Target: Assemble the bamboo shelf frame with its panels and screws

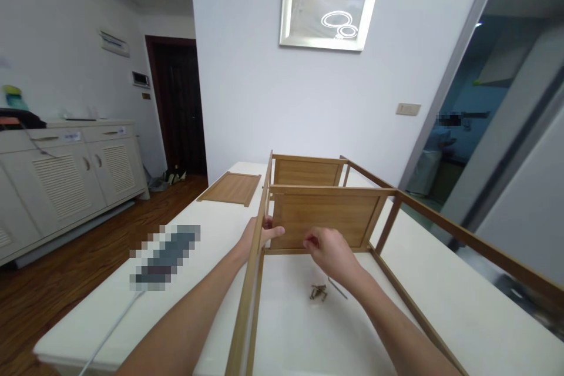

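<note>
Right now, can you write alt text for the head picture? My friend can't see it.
A person's left hand is at the left side of a wooden frame on a white table; the right hand, fingers curled, is in front of its nearer panel. A pile of brown pieces and a thin rod lie nearby.

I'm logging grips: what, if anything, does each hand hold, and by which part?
The left hand holds the wooden frame by the left end of its nearer panel. Whether the curled right hand holds anything cannot be told.
</note>
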`<state>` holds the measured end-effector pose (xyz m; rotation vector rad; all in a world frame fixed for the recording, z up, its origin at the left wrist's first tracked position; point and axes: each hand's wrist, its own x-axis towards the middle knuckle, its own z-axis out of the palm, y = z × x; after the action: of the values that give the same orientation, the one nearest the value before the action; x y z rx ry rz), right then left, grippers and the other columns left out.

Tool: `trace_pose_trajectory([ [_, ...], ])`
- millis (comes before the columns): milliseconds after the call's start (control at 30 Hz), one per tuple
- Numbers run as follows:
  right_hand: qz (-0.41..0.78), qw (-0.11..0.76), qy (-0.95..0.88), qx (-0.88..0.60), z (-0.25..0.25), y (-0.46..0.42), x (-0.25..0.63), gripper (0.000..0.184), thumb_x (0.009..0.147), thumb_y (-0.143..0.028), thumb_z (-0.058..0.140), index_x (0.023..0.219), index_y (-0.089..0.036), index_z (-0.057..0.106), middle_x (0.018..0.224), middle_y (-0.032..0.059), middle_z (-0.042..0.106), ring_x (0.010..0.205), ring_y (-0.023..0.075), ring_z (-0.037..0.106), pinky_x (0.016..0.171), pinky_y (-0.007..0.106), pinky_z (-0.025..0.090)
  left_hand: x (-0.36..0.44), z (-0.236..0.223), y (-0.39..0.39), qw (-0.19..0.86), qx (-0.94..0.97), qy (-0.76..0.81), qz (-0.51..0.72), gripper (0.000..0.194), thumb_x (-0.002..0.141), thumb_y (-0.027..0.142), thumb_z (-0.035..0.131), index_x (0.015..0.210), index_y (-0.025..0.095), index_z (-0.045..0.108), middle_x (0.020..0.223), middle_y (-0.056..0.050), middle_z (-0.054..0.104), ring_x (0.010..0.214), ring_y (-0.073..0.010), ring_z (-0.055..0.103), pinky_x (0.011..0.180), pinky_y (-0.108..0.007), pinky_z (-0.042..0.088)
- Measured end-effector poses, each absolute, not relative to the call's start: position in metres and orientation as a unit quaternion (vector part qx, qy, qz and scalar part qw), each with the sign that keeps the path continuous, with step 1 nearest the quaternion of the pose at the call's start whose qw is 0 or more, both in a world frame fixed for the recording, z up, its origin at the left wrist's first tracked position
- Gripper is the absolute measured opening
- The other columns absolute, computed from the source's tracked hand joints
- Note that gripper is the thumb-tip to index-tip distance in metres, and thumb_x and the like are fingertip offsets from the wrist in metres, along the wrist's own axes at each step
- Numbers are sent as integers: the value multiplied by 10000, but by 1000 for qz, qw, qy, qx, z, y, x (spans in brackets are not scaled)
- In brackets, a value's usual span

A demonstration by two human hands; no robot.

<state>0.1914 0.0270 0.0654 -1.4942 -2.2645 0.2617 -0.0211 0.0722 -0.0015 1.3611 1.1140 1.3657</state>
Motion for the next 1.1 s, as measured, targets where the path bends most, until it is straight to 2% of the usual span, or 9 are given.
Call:
trace_pose_trajectory([
  [200,159,219,-803,-531,32,4,228,202,782,-130,528,751,-198,716,808,38,728,734,176,642,658,242,418,-19,6,63,455,551,439,544,478,467,438,880,806,152,700,782,-69,735,873,-273,683,764,-350,532],
  [367,115,282,-790,-532,-6,-16,233,157,805,-155,552,809,-187,706,814,58,677,795,199,617,720,283,450,-15,8,55,523,543,421,504,519,450,370,899,877,144,712,873,-81,757,898,-278,693,828,-393,544],
  [533,99,334,-780,-520,-16,-21,237,167,837,-163,538,855,-203,699,816,53,641,797,194,601,715,291,457,-15,3,62,524,550,427,491,502,476,366,892,885,139,707,916,-86,762,898,-277,698,838,-400,551],
  [767,95,301,-799,-511,-15,-24,233,185,842,-149,560,740,-211,701,796,47,640,799,188,597,697,276,452,-10,-5,80,503,527,445,521,537,456,390,899,877,132,687,877,-82,751,850,-257,695,846,-402,537],
  [900,103,298,-800,-510,-17,-23,232,182,860,-160,568,771,-215,717,820,49,639,804,185,600,694,272,458,-9,-4,79,493,527,449,526,551,452,401,894,878,135,668,899,-89,738,862,-251,683,850,-392,524],
  [1000,113,303,-805,-497,-18,-23,233,189,866,-141,561,860,-223,732,848,52,643,818,185,606,719,277,462,-8,0,76,488,525,449,534,608,455,384,886,950,141,630,956,-91,715,898,-240,667,864,-379,512],
  [1100,118,303,-811,-486,-19,-23,233,211,865,-120,552,849,-228,733,832,46,650,818,187,608,728,277,459,-8,3,71,432,531,479,550,709,471,317,865,1089,151,560,1007,-85,668,906,-227,640,829,-368,506],
])
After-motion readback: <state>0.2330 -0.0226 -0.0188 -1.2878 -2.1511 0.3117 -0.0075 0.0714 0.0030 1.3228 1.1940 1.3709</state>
